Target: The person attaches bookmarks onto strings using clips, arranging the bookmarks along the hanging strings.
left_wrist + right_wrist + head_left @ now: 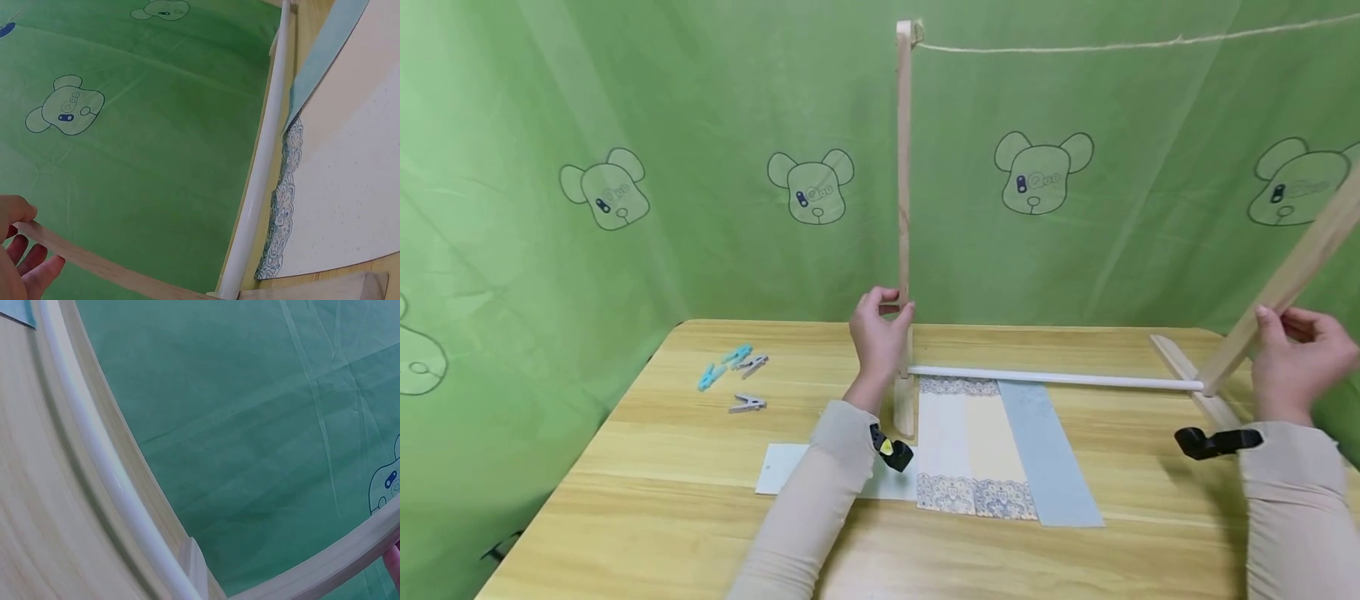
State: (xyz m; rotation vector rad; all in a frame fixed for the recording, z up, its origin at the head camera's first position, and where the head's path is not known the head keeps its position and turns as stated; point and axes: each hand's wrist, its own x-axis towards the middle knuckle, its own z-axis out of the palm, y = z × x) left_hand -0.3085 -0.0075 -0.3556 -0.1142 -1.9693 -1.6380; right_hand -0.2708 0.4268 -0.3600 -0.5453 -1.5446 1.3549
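Note:
My left hand pinches the left wooden post of a stand, low on its length; the left wrist view shows the fingers around the same post. On the other side, my right hand grips the right wooden post, which leans outward to the right. A white rod joins the posts near their wooden feet. Twine runs from the left post's top out of the head view. Only a bit of the right hand shows in the right wrist view.
In front of the rod lie patterned paper strips and a blue strip. A pale strip extends left beneath my forearm. Several clothespins, blue and grey, lie at the table's left. A green curtain hangs behind.

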